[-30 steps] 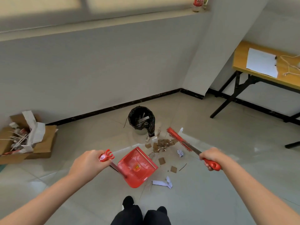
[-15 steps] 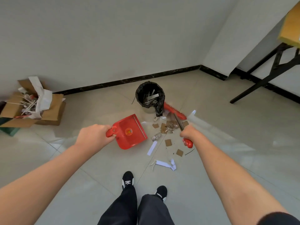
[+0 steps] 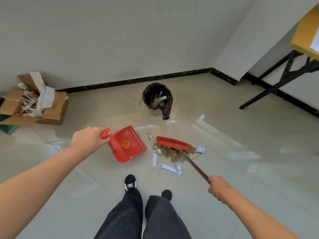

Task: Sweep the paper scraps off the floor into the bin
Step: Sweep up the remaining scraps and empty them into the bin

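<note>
Red plastic dustpan (image 3: 127,144) left of red-bristled broom (image 3: 173,143), brown and white paper scraps (image 3: 170,154) against its near side, black-bagged round bin (image 3: 144,97) behind both.

At your far left an open cardboard box (image 3: 55,109) sits near the wall (image 3: 120,40), stuffed with white paper (image 3: 45,95) and pale sticks (image 3: 27,101). At your upper right stands a yellow-topped table (image 3: 305,37) on black legs (image 3: 269,88). A black baseboard (image 3: 138,81) lines the wall.

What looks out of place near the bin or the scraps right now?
The bin liner sags, a tail hanging down the front of the bin. One small scrap lies apart between dustpan and brush, outside the pile. Loose white strips lie nearer the shoes.
</note>
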`<control>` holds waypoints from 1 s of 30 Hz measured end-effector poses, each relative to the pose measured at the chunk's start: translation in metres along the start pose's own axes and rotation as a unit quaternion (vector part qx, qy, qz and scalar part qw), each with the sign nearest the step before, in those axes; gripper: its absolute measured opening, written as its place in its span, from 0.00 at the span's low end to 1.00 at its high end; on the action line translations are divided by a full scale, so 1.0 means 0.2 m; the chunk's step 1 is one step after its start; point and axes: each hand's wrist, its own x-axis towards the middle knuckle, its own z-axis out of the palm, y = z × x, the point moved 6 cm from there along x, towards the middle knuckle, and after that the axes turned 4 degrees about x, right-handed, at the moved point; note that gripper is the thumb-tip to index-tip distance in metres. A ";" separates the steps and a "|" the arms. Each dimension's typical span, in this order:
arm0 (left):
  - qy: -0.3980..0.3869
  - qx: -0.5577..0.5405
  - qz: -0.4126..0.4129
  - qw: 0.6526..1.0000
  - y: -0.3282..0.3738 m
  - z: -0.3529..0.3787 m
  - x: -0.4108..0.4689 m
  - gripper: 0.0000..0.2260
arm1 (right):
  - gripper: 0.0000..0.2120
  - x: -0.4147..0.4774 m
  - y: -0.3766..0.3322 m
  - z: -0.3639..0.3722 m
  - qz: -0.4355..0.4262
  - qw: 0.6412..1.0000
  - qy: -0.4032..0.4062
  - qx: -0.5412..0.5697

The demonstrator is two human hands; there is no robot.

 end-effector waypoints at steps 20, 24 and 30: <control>0.012 -0.096 -0.066 0.993 -0.60 -0.10 0.21 0.13 | 0.08 -0.10 -1.61 -0.16 -0.135 0.984 -0.002 0.117; -0.009 -0.107 -0.071 0.992 -0.78 -0.10 0.39 0.11 | 0.06 0.10 -2.09 -0.19 -0.125 0.988 0.037 0.085; -0.004 -0.098 -0.054 0.994 -0.92 -0.16 0.76 0.12 | 0.15 0.35 -2.56 -0.30 -0.104 0.984 0.138 -0.032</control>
